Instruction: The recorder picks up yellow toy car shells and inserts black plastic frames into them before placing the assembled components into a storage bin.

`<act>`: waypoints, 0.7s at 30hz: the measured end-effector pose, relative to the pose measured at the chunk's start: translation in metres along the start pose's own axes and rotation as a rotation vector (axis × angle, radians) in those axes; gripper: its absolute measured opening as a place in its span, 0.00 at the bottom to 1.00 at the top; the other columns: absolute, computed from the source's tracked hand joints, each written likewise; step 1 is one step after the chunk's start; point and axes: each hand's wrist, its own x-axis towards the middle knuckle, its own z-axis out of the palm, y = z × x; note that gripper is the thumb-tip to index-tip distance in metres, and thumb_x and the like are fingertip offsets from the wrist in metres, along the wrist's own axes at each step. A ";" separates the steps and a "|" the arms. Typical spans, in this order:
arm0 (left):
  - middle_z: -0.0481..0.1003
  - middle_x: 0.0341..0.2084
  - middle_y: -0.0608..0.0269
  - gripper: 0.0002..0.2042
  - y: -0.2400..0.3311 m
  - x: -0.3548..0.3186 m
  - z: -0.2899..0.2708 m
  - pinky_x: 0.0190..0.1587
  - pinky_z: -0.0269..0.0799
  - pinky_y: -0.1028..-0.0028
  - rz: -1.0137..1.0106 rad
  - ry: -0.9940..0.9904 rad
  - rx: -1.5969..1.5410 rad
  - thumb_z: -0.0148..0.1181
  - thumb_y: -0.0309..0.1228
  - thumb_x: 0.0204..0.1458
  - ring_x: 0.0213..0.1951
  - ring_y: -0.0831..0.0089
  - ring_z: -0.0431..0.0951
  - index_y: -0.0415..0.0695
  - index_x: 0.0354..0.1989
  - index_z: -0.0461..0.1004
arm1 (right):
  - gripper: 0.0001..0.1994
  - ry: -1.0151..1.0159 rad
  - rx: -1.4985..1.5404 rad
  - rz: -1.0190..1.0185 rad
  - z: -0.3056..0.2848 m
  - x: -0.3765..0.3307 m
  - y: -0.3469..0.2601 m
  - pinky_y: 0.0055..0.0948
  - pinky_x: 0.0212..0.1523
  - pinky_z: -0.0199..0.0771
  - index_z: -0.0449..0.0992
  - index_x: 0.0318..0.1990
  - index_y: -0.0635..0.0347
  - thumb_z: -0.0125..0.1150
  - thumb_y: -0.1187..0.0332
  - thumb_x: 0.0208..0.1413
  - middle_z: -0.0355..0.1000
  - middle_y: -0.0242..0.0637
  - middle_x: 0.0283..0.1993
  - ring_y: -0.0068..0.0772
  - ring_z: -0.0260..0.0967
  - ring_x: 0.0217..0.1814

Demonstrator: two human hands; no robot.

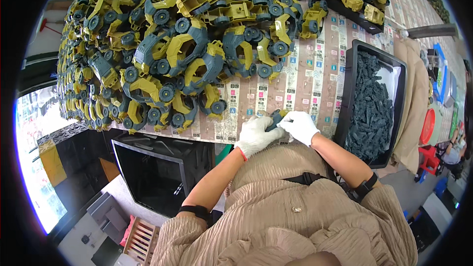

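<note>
Both my hands wear white gloves and meet at the table's near edge. My left hand (254, 135) and my right hand (300, 126) together grip one small toy vehicle part (275, 118), dark grey-blue with a bit of yellow, mostly hidden by the fingers. A huge heap of yellow and grey-blue toy vehicles (172, 44) covers the table beyond and to the left. A black tray (349, 88) filled with dark grey plastic parts (372, 108) stands just right of my right hand.
The table top (305, 78) is covered with striped printed paper. Another black tray (345, 4) of toy vehicles sits at the far right. An empty black bin (157, 167) stands below the table on the left. Red stools and another person (456, 152) are at far right.
</note>
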 end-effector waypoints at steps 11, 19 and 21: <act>0.79 0.37 0.48 0.28 -0.005 -0.020 -0.019 0.48 0.71 0.63 0.030 -0.197 -0.197 0.59 0.58 0.47 0.44 0.56 0.78 0.42 0.38 0.80 | 0.07 -0.109 0.009 -0.063 -0.010 0.006 0.033 0.27 0.24 0.75 0.80 0.39 0.68 0.61 0.72 0.59 0.76 0.35 0.29 0.24 0.72 0.20; 0.76 0.39 0.57 0.20 -0.104 -0.219 -0.115 0.50 0.70 0.65 0.498 0.324 -0.635 0.70 0.39 0.47 0.45 0.62 0.75 0.40 0.45 0.77 | 0.18 -0.152 0.255 -0.203 -0.020 -0.019 0.007 0.24 0.27 0.74 0.70 0.54 0.64 0.57 0.59 0.66 0.73 0.34 0.34 0.23 0.69 0.26; 0.79 0.38 0.60 0.18 -0.149 -0.290 -0.131 0.45 0.74 0.67 0.388 0.573 -0.726 0.70 0.32 0.46 0.40 0.69 0.77 0.38 0.45 0.78 | 0.16 -0.131 0.176 -0.198 -0.011 -0.006 0.002 0.22 0.28 0.73 0.70 0.54 0.62 0.55 0.61 0.67 0.72 0.33 0.33 0.21 0.69 0.26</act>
